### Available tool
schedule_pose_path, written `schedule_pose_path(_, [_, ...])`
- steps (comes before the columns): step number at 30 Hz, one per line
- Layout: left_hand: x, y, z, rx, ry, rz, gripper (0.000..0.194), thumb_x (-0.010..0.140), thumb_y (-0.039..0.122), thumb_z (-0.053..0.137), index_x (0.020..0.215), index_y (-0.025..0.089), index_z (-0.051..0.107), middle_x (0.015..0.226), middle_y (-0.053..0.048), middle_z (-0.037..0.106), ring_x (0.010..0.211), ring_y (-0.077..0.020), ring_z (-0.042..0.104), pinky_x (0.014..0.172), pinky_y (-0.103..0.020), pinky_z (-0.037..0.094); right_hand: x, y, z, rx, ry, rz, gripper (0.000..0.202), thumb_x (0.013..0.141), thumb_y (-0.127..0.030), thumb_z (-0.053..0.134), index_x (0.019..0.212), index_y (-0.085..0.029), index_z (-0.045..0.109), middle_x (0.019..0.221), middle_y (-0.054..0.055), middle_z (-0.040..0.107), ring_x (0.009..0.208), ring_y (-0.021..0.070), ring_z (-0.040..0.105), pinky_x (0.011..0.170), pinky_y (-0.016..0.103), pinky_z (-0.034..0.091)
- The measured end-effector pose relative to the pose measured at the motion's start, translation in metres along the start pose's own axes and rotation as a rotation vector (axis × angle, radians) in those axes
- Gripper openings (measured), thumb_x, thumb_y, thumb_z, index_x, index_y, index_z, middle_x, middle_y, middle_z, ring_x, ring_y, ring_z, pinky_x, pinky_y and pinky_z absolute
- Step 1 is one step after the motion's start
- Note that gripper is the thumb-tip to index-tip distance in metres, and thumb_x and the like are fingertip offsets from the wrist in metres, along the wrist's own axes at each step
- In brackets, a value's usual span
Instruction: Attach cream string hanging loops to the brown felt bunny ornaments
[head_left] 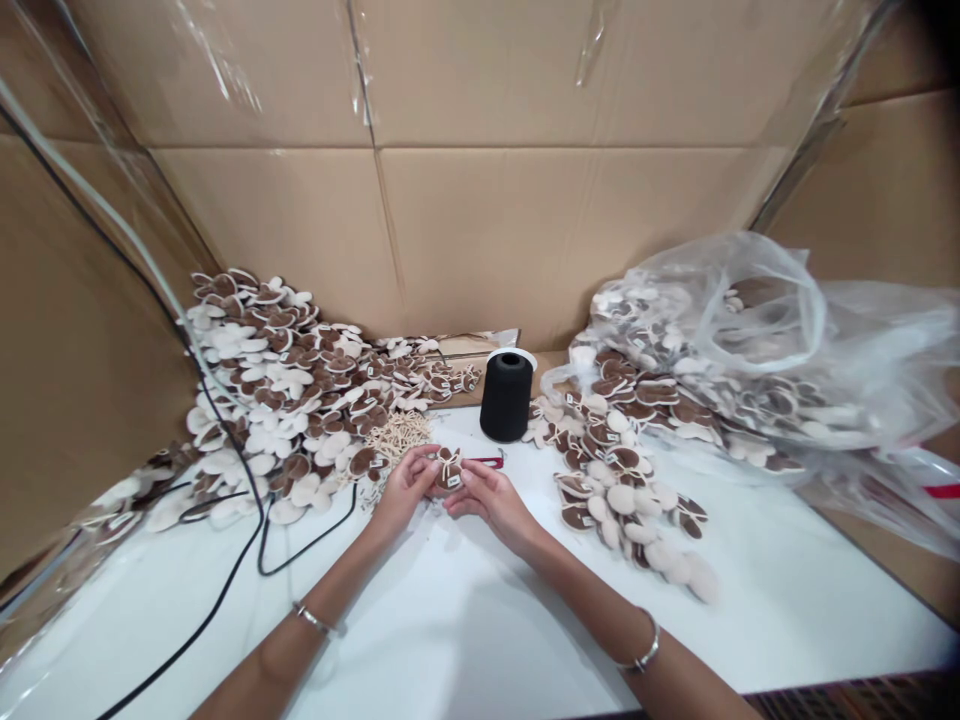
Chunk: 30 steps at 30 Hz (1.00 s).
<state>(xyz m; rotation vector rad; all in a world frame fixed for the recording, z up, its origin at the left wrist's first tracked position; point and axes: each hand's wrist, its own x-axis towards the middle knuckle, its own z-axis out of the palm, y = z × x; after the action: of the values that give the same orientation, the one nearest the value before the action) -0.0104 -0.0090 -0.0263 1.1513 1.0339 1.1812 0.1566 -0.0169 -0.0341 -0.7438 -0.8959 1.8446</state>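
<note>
Between my two hands is a small brown fabric piece [449,470] with a cream cord bow on top and a small white label at its lower edge. My left hand [409,485] pinches its left side with thumb and fingers. On the right side, the fingers of my right hand [487,495] close on the same piece. A red-handled tool [491,462] lies just behind my right fingers; its kind is partly hidden. Beyond my left hand rests a small heap of short cream cord pieces [401,432].
A cone of black thread [507,400] stands behind my hands. Brown and white pieces form a large pile [277,380] at left and a smaller one [619,480] at right. A clear plastic bag [757,330] holds more. A black cable [244,560] crosses the white table [420,640]; cardboard walls surround it.
</note>
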Motion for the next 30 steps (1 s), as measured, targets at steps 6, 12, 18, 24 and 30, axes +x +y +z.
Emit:
schedule_pose_path(6, [-0.003,0.004,0.005,-0.018,0.020,-0.011,0.051,0.074,0.050,0.072,0.109,0.017,0.057,0.079,-0.002,0.067,0.064,-0.0133,0.061,0.058,-0.024,0.047,-0.002,-0.002,0.001,-0.043,-0.065,-0.023,0.052,0.075,-0.044,0.074,0.114,-0.013,0.060,0.082,0.009,0.072,0.072,0.0186,0.070,0.069,0.031,0.052])
schedule_pose_path(12, [-0.002,0.001,0.003,-0.021,0.026,-0.013,0.050,0.074,0.050,0.072,0.108,0.017,0.056,0.078,-0.001,0.066,0.063,-0.0126,0.060,0.058,-0.024,0.046,-0.003,-0.001,-0.002,-0.075,-0.105,-0.053,0.050,0.076,-0.038,0.075,0.118,-0.015,0.060,0.090,0.009,0.072,0.075,0.0178,0.070,0.070,0.030,0.052])
schedule_pose_path(18, [-0.002,-0.001,0.004,0.008,0.018,0.026,0.047,0.077,0.049,0.069,0.107,0.017,0.055,0.075,0.000,0.062,0.064,-0.0122,0.058,0.057,-0.023,0.046,-0.002,0.001,-0.003,-0.066,-0.096,-0.052,0.049,0.073,-0.035,0.078,0.114,-0.015,0.061,0.088,0.007,0.070,0.074,0.0176,0.069,0.069,0.030,0.053])
schedule_pose_path(24, [-0.005,-0.002,0.004,0.162,0.003,0.090,0.038,0.085,0.046,0.061,0.110,0.019,0.052,0.078,0.001,0.060,0.065,-0.0132,0.059,0.059,-0.024,0.046,-0.002,0.000,-0.002,-0.079,-0.088,-0.037,0.048,0.075,-0.039,0.075,0.112,-0.014,0.060,0.089,0.008,0.069,0.072,0.0166,0.069,0.069,0.030,0.053])
schedule_pose_path(30, [-0.014,0.004,0.005,0.543,0.106,0.258,0.020,0.091,0.040,0.053,0.094,0.020,0.054,0.082,0.000,0.060,0.074,-0.0147,0.056,0.070,-0.027,0.043,-0.001,0.006,0.001,-0.273,-0.037,-0.141,0.044,0.076,-0.038,0.072,0.110,-0.015,0.059,0.085,0.004,0.067,0.066,0.0157,0.067,0.066,0.031,0.054])
